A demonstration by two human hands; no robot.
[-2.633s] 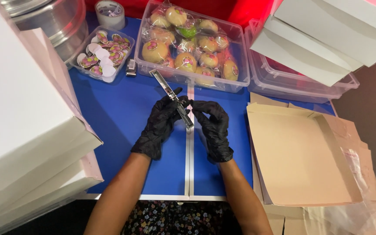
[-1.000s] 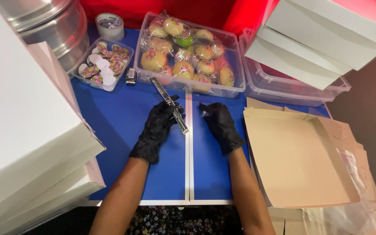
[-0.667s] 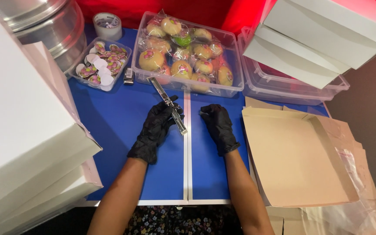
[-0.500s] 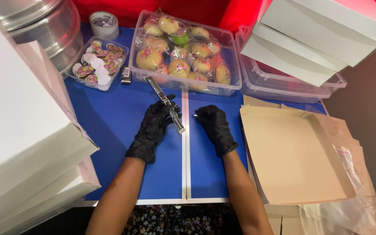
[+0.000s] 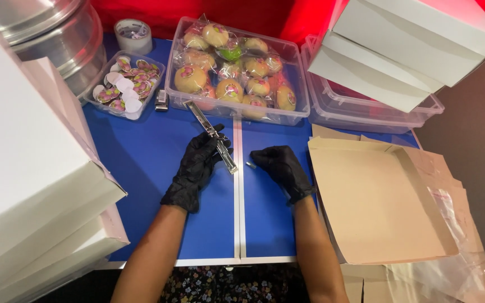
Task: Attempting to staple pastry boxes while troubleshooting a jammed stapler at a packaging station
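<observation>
Both my hands wear black gloves over a blue table [image 5: 141,168]. My left hand [image 5: 195,168] grips a silver stapler [image 5: 211,134] swung open lengthwise, its long arm pointing up and left. My right hand [image 5: 279,167] is apart from the stapler, just right of the table's white centre seam. Its fingertips pinch or touch a small silver strip of staples [image 5: 249,164] lying near the seam.
A clear tub of wrapped round buns [image 5: 234,70] stands at the back. To its left sit a small tray of round stickers [image 5: 123,88], a tape roll [image 5: 133,35] and metal pans [image 5: 57,33]. White boxes [image 5: 23,168] stack on the left, more boxes [image 5: 411,45] back right, flat cardboard [image 5: 377,202] right.
My right hand let go of the stapler and moved right and down to the small staple strip. My left hand keeps the stapler, nearly still.
</observation>
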